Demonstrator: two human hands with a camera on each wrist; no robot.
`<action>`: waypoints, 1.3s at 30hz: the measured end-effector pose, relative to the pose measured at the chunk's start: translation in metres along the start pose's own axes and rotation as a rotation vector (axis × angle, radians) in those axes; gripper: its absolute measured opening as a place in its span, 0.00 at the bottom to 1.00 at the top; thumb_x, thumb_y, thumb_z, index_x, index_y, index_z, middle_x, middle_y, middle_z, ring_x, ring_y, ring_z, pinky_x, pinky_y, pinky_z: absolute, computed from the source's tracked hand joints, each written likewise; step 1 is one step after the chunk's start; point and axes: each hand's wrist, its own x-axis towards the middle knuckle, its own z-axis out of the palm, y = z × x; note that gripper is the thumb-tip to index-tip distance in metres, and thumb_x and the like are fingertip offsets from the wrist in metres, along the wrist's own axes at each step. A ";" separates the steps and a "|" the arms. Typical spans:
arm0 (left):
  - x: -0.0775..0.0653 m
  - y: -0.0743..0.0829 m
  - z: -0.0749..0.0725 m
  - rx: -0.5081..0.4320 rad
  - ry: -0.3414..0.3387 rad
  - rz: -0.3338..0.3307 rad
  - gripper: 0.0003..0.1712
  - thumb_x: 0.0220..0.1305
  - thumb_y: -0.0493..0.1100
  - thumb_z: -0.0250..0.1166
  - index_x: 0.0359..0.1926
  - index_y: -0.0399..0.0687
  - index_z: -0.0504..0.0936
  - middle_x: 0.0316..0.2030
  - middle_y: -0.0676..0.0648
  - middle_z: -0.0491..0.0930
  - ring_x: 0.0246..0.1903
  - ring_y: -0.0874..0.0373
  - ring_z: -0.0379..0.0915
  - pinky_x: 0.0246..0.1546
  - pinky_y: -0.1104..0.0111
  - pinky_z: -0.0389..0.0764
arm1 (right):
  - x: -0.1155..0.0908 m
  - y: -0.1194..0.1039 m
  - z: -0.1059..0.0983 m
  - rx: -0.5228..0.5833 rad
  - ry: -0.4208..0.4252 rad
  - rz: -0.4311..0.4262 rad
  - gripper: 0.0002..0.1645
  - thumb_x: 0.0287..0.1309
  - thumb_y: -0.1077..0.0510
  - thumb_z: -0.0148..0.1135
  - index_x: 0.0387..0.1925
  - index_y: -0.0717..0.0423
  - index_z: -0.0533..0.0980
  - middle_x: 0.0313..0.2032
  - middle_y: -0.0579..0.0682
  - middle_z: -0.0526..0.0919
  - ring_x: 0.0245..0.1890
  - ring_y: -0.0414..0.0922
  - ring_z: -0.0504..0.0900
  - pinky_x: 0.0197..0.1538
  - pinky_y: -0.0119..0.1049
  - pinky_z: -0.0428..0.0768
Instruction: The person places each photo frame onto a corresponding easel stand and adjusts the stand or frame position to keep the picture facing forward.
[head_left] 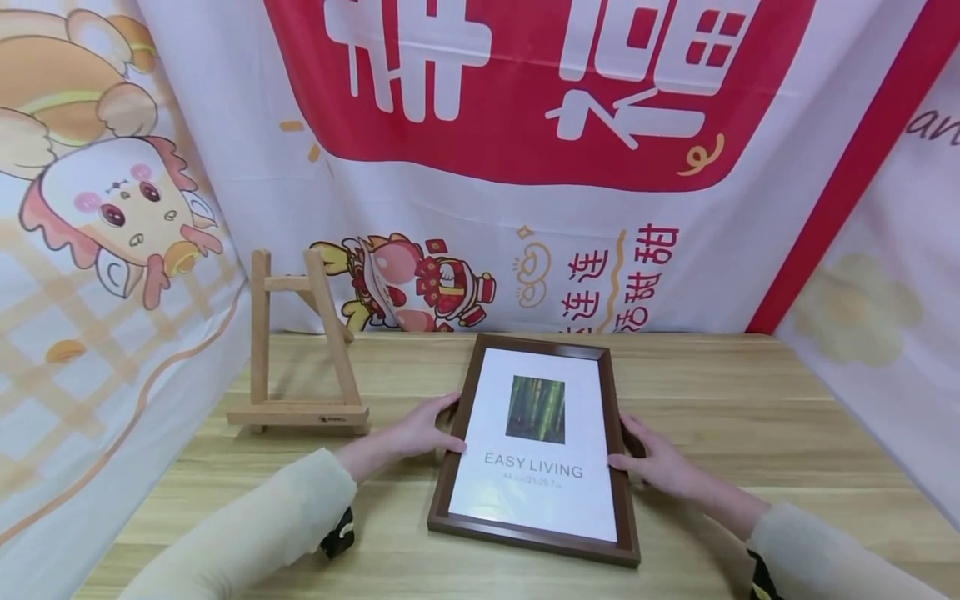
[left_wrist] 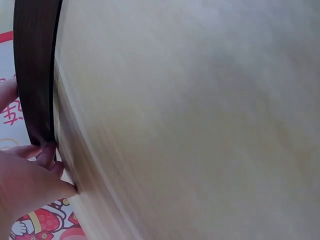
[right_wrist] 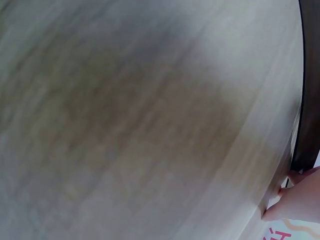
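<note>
On table (head_left: 750, 400) | frame (head_left: 536, 546) reads "EASY LIVING" | left hand (head_left: 420, 429), right hand (head_left: 656, 462) grip its sides

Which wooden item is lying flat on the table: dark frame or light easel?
The dark brown wooden picture frame lies flat, gripped at both long sides; the light wooden tabletop easel stands upright to its left, untouched.

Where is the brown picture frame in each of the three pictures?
Head view: the picture frame lies flat at table centre, left hand and right hand gripping its sides.
Left wrist view: only its dark edge, top left.
Right wrist view: a dark sliver at the right border.
Shared landmark: the wooden table, filling both wrist views.
</note>
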 end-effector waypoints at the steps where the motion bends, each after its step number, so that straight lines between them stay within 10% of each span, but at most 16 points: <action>1: -0.001 0.001 0.000 -0.006 -0.001 0.004 0.55 0.50 0.42 0.77 0.74 0.39 0.56 0.72 0.38 0.56 0.71 0.42 0.48 0.70 0.49 0.50 | 0.000 0.000 0.000 0.005 0.003 0.002 0.49 0.61 0.53 0.65 0.71 0.72 0.50 0.68 0.75 0.53 0.67 0.71 0.52 0.66 0.65 0.53; 8: -0.005 0.008 -0.001 -0.106 -0.013 0.025 0.56 0.52 0.38 0.75 0.75 0.41 0.50 0.70 0.35 0.58 0.69 0.40 0.53 0.69 0.49 0.52 | 0.001 -0.003 -0.005 0.140 -0.018 0.078 0.49 0.66 0.55 0.60 0.74 0.68 0.42 0.70 0.73 0.46 0.69 0.69 0.44 0.68 0.64 0.45; 13: -0.006 0.016 -0.003 -0.233 -0.025 0.041 0.60 0.51 0.31 0.72 0.77 0.47 0.43 0.65 0.28 0.62 0.61 0.37 0.65 0.59 0.52 0.71 | 0.003 -0.006 -0.012 0.229 -0.017 0.095 0.51 0.68 0.56 0.58 0.75 0.62 0.36 0.66 0.78 0.54 0.65 0.71 0.57 0.64 0.62 0.63; 17: -0.009 0.023 -0.008 -0.366 -0.044 0.052 0.63 0.53 0.25 0.68 0.78 0.56 0.38 0.64 0.25 0.61 0.46 0.42 0.78 0.34 0.62 0.84 | 0.005 -0.013 -0.017 0.360 0.008 0.099 0.51 0.68 0.59 0.57 0.77 0.50 0.33 0.63 0.79 0.59 0.53 0.63 0.76 0.44 0.48 0.83; 22: -0.016 0.029 -0.023 -0.467 -0.050 0.071 0.63 0.56 0.23 0.64 0.77 0.66 0.37 0.62 0.28 0.64 0.41 0.48 0.79 0.26 0.67 0.83 | 0.010 -0.028 -0.022 0.436 0.033 0.054 0.52 0.68 0.60 0.57 0.77 0.36 0.34 0.61 0.76 0.65 0.30 0.45 0.76 0.28 0.37 0.80; 39: -0.050 0.043 -0.074 -0.301 0.059 0.299 0.59 0.61 0.26 0.63 0.77 0.70 0.39 0.64 0.29 0.63 0.51 0.37 0.74 0.43 0.55 0.83 | 0.027 -0.074 -0.027 0.420 0.126 -0.168 0.53 0.66 0.66 0.57 0.76 0.27 0.39 0.58 0.74 0.70 0.40 0.55 0.83 0.34 0.42 0.86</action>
